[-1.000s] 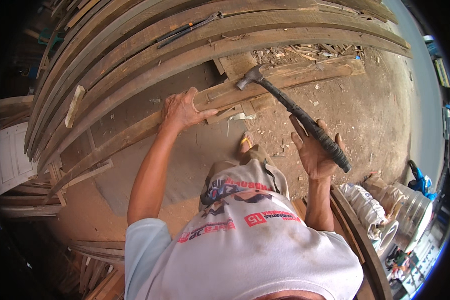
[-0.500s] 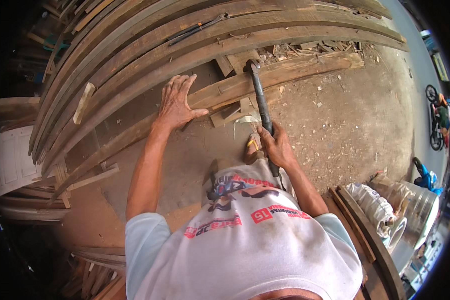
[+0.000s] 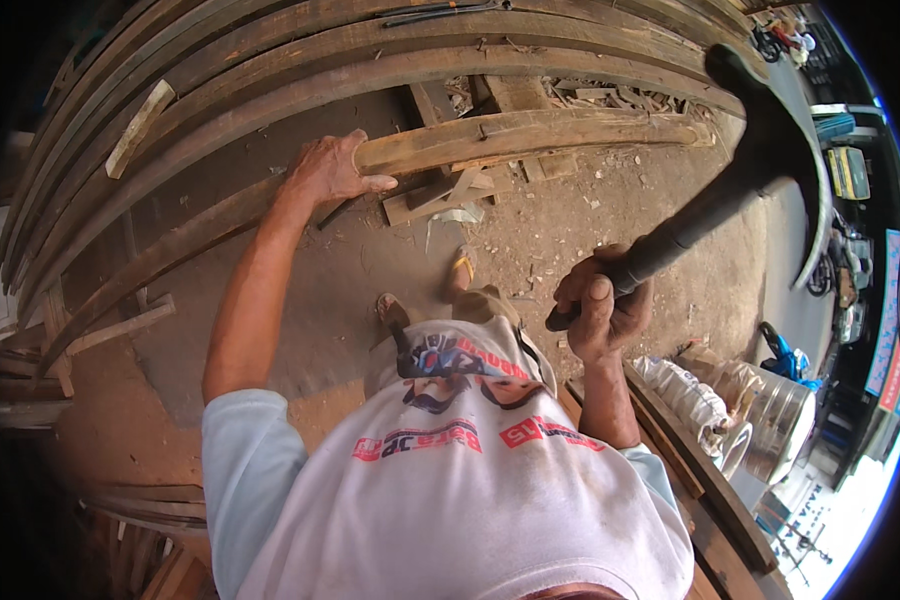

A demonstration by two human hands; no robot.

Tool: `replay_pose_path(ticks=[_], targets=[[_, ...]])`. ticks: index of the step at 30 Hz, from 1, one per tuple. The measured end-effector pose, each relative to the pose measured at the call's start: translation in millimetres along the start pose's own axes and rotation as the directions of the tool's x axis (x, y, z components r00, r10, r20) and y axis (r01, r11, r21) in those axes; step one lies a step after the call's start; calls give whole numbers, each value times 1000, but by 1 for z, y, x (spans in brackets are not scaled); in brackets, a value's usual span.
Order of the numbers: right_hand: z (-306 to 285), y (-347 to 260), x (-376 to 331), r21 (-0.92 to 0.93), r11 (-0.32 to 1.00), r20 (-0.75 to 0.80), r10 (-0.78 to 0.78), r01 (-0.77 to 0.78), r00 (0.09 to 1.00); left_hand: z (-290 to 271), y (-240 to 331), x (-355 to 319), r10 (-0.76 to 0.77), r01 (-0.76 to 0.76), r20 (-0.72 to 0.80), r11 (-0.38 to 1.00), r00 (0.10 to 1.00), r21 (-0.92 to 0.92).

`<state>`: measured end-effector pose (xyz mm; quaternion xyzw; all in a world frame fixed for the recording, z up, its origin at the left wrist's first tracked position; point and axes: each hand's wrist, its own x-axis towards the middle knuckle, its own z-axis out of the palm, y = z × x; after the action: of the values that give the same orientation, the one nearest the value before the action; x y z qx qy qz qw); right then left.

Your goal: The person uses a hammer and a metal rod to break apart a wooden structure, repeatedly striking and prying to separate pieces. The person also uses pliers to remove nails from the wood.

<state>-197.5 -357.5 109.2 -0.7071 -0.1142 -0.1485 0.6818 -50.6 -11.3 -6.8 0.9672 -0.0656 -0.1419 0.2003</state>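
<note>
The left hand (image 3: 325,172) lies spread over the plank (image 3: 530,133), likely steadying it, while the right hand (image 3: 607,302) clasps the hammer (image 3: 705,212).

Glare whitens the lower right, the left rim sits dim, the hammer (image 3: 690,228) shadowed

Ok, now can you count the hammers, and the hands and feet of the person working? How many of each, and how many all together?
Hammers: 1, the dark hammer held in the right hand
Hands: 2, that one and the left hand
Feet: 2, the left foot and the right foot
Total: 5
</note>
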Motion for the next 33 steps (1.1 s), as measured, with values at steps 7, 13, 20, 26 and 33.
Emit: replay_pose_path(ticks=[7, 13, 20, 26, 33], targets=[[-10, 44, -27, -395, 890, 110, 290, -225, 951, -1, 3, 2, 47, -46, -11, 999, 999, 14], [16, 16, -28, -713, 543, 92, 700, -443, 708, 1, 3, 3, 40, -40, -33, 999, 999, 6], [16, -46, 27, 79, 947, -30, -311, 312, 950, 3, -2, -3, 37, -38, -19, 999, 999, -36], [-5, 29, -17, -737, 462, 1, 731, -494, 682, -2, 4, -2, 73, -74, -45, 997, 996, -11], [15, -34, -11, -396, 728, 45, 624, -560, 780, 3, 0, -2, 53, -54, -46, 998, 998, -35]])
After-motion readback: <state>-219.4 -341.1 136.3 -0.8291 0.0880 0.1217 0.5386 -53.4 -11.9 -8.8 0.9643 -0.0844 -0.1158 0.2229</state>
